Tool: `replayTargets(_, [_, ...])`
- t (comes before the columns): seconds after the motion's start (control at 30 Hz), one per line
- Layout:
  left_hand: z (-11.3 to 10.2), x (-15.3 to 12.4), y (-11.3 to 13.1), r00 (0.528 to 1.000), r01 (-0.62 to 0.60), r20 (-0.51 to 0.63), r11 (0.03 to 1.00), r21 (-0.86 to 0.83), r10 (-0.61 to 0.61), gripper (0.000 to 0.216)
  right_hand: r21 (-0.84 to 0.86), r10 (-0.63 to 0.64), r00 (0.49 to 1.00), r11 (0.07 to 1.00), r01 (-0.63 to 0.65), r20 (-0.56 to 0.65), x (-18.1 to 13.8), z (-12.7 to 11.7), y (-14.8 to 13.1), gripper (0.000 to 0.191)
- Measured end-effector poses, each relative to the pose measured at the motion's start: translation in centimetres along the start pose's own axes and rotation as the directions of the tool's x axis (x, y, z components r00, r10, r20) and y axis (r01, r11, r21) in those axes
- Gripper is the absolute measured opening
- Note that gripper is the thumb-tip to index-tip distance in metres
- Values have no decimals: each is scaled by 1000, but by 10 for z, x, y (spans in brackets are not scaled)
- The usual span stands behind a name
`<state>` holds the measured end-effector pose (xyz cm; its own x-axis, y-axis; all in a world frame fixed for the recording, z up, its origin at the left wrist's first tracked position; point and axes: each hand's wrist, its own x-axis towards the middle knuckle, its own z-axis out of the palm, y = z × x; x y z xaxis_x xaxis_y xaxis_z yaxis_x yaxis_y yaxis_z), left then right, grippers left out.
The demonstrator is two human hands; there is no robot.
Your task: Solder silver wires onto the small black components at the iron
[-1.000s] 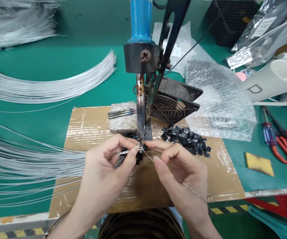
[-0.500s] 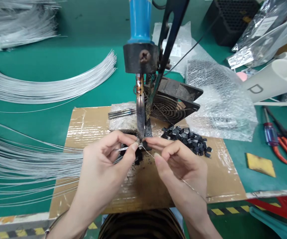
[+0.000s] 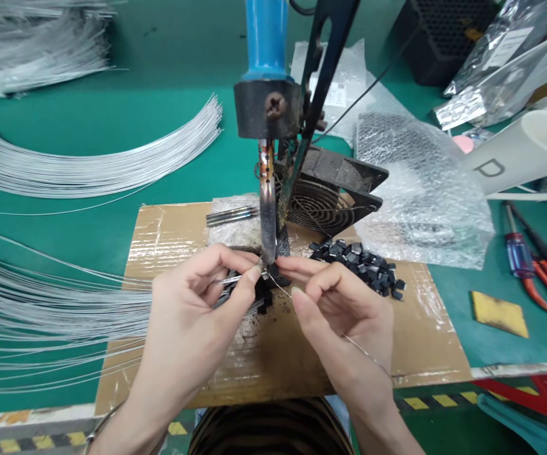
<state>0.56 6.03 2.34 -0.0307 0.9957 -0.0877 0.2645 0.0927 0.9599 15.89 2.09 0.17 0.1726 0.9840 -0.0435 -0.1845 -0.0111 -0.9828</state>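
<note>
A soldering iron [image 3: 267,196] with a blue handle hangs tip down from a black bracket. Just left of its tip, my left hand [image 3: 202,309] pinches the end of a thin grey wire [image 3: 229,280] between thumb and fingers. A small metallic part shows at that wire's end, too small to make out. On the other side, my right hand [image 3: 344,322] is closed on a thin strand of solder wire [image 3: 280,286], which runs under its fingers and out across the palm. The solder's end reaches the iron's tip. Small black pieces [image 3: 264,302] lie below the tip.
Cardboard [image 3: 425,335] covers the bench's front. A pile of black pieces [image 3: 361,265] and a fan [image 3: 330,196] stand right of the iron. Grey wire bundles [image 3: 93,170] spread leftward. Bubble wrap [image 3: 420,183], a yellow sponge [image 3: 499,314], a screwdriver [image 3: 518,253] and orange-handled scissors [image 3: 546,287] lie rightward.
My left hand has shifted slightly left, with the wire end still at the iron's tip. My right hand keeps nearly the same place, its fingertips a touch higher.
</note>
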Motion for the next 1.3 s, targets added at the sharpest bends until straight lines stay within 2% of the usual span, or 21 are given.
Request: replayTargets(1.3, [2,-2,1,1000,22,-21,1000,-3,-22,13,-47,-7,1000,999,6,-18,0,2,-3,21])
